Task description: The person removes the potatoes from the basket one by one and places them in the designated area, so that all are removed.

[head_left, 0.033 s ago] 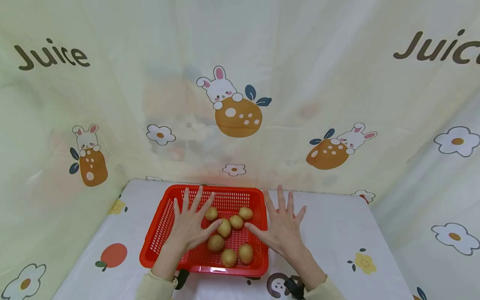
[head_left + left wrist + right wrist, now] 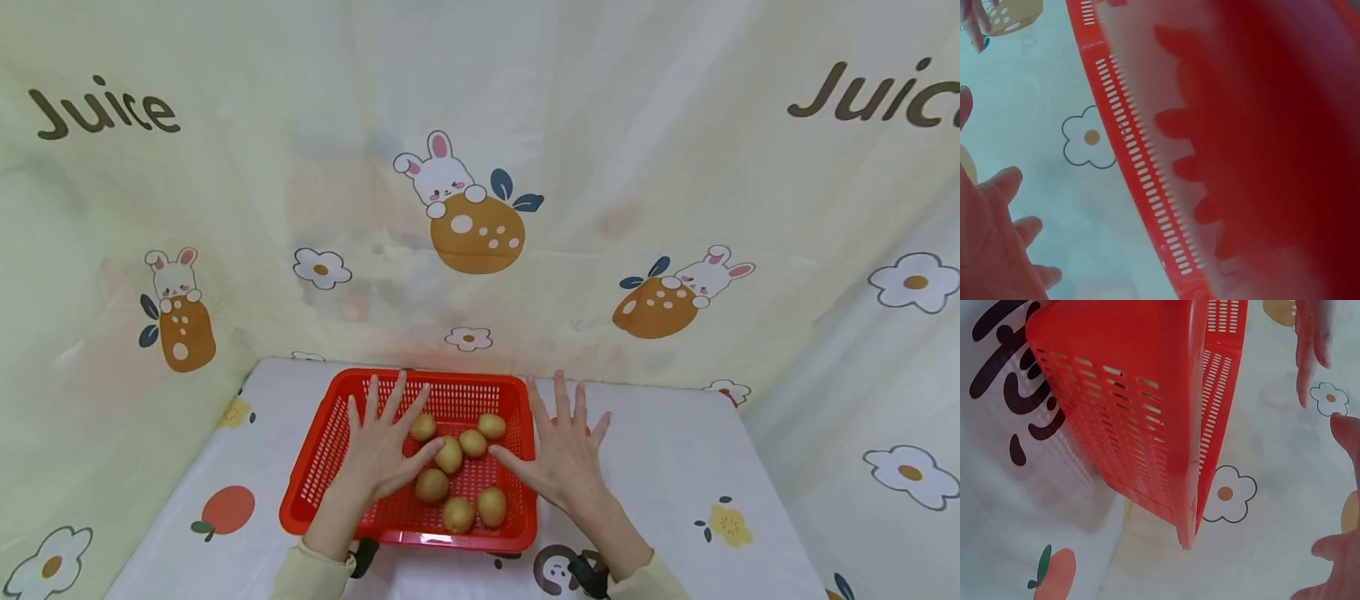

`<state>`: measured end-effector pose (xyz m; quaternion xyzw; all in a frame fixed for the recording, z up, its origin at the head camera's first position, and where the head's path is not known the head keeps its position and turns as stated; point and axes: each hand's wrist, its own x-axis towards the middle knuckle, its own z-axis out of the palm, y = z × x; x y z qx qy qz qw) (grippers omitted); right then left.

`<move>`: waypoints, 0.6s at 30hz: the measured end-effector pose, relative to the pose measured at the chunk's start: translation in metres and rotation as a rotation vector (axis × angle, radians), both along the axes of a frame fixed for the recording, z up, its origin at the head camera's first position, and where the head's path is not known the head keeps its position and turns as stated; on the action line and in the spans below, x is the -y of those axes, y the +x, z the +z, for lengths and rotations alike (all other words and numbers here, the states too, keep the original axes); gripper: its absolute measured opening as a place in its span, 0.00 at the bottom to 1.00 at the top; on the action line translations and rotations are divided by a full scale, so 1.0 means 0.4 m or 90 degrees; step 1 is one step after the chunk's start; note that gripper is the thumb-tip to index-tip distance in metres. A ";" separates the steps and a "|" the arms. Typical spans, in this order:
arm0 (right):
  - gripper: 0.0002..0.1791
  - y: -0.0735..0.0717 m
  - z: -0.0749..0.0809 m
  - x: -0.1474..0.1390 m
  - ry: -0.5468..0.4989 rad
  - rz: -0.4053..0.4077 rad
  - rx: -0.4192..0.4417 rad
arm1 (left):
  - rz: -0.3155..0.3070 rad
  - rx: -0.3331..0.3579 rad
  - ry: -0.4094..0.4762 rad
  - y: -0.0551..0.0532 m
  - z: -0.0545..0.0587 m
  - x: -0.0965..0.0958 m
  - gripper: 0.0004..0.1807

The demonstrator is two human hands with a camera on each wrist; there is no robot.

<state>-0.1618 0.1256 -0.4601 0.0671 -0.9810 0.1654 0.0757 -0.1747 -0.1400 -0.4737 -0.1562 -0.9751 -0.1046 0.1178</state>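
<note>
A red plastic basket [image 2: 435,540] with slotted walls holds several small potatoes [image 2: 448,456]. My left hand [image 2: 378,458] hovers over its left part, fingers spread wide and nothing held. Over the right rim is my right hand [image 2: 562,467], also spread and holding nothing. The two thumbs point towards each other above the potatoes. In the left wrist view, straight fingers of the left hand [image 2: 988,237] show beside the basket's slotted wall [image 2: 1138,162]. The right wrist view shows the outer basket wall [image 2: 1100,406], with part of the right hand [image 2: 1344,562] at the edge.
The basket stands on a table with a white printed cloth [image 2: 660,483], towards its back left. A pale curtain [image 2: 570,100] with rabbit and fruit prints hangs behind and at both sides. Dark bands [image 2: 363,558] sit at the wrists below pale yellow sleeves [image 2: 311,575].
</note>
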 end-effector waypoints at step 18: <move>0.57 0.006 -0.008 0.019 0.009 0.019 -0.069 | 0.026 0.014 -0.020 -0.001 0.000 0.048 0.45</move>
